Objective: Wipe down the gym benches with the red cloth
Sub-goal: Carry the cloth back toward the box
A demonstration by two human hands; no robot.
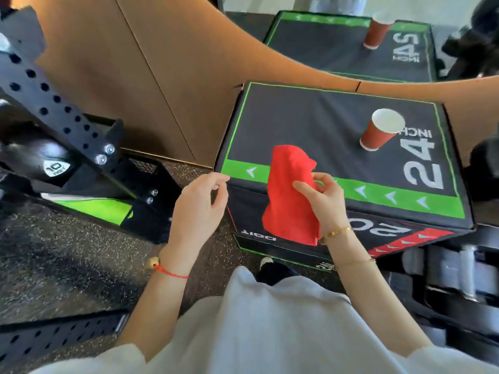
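Right hand (325, 203) pinches cloth (290, 195) over box (310, 125); left hand (201, 209) loose, empty. I flatten cloth, sweep clear of cup (379, 133).

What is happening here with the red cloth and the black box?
A person stands at a black padded gym box and holds a red cloth in the right hand. The cloth hangs over the box's near edge. The left hand hovers beside the box's corner and holds nothing. A red paper cup stands on the top, towards the far right corner.
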